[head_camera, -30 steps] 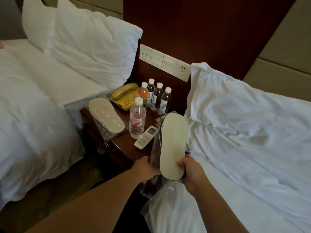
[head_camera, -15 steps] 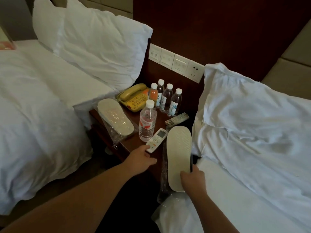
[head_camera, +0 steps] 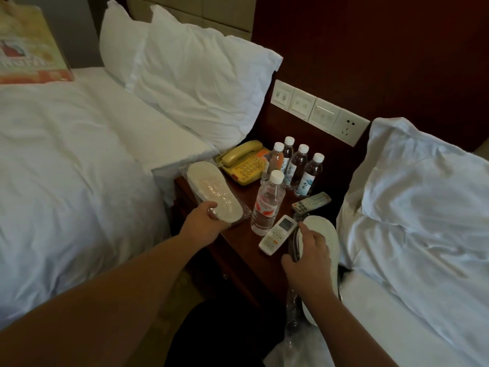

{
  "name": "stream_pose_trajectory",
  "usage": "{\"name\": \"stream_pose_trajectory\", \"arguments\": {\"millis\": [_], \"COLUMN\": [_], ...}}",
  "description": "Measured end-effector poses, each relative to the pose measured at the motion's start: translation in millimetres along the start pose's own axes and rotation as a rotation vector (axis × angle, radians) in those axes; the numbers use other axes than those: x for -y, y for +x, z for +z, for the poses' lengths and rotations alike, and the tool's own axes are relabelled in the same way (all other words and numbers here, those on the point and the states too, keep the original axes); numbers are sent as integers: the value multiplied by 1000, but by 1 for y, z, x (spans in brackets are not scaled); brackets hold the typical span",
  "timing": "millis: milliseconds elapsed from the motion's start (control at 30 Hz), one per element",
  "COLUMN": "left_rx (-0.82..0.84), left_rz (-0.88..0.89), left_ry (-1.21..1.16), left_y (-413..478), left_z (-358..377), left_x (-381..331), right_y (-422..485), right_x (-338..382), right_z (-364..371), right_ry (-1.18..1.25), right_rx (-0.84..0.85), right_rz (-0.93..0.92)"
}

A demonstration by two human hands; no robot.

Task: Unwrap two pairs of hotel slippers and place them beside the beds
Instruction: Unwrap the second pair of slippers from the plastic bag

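On the dark wooden desk (head_camera: 238,250) between the 2 beds, 2 packs of white slippers lie sole up. The left slipper pack (head_camera: 211,190) is still sealed in clear, glossy plastic. It is a pale, flat oval with a faintly patterned sole. It sits at the desk's left edge, its long axis running from the far left toward the near right, and its near end juts past the front-left corner. The left hand (head_camera: 203,225) has its grip clamped on that near end, thumb on top and fingers beneath.

The right slipper pack (head_camera: 324,234) shows a white ribbed sole with a dark strip along its left side. Crumpled clear wrap (head_camera: 292,313) hangs below it, off the desk's front. Its long axis runs nearly straight from far to near along the desk's right edge, against the right bed (head_camera: 412,234). The right hand (head_camera: 309,258) lies over its middle, fingers curled around the left rim, so that grip is closed on the pack.

Between the 2 packs stand a large water bottle (head_camera: 267,202) and a white remote (head_camera: 277,234); a grey remote (head_camera: 312,202) lies further back. 4 small bottles (head_camera: 299,168) and a yellow telephone (head_camera: 243,162) fill the desk's back edge.
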State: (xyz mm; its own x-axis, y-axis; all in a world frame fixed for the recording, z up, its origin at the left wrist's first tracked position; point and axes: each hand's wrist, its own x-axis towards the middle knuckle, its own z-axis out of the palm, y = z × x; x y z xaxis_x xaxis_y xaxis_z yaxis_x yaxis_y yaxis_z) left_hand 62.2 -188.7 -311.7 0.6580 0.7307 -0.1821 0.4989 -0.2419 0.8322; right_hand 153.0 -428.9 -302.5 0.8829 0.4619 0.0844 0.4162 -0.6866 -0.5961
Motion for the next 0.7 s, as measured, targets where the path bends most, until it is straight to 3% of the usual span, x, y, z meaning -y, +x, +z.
{"name": "stream_pose_trajectory", "arguments": {"millis": [233, 467, 600, 700], "left_rx": [-14, 20, 65, 117], "left_rz": [-151, -619, -608, -542], "left_ry": [-66, -435, -395, -531], "left_y": [25, 39, 45, 47], "left_z": [-2, 18, 22, 15], "left_x": [23, 29, 30, 25], "right_y": [19, 26, 32, 38], "right_x": [42, 52, 51, 54], "right_z": [15, 31, 37, 41], "right_ry": [101, 180, 148, 140], "right_rx": [36, 76, 114, 137], "right_rz": [-207, -210, -218, -215]}}
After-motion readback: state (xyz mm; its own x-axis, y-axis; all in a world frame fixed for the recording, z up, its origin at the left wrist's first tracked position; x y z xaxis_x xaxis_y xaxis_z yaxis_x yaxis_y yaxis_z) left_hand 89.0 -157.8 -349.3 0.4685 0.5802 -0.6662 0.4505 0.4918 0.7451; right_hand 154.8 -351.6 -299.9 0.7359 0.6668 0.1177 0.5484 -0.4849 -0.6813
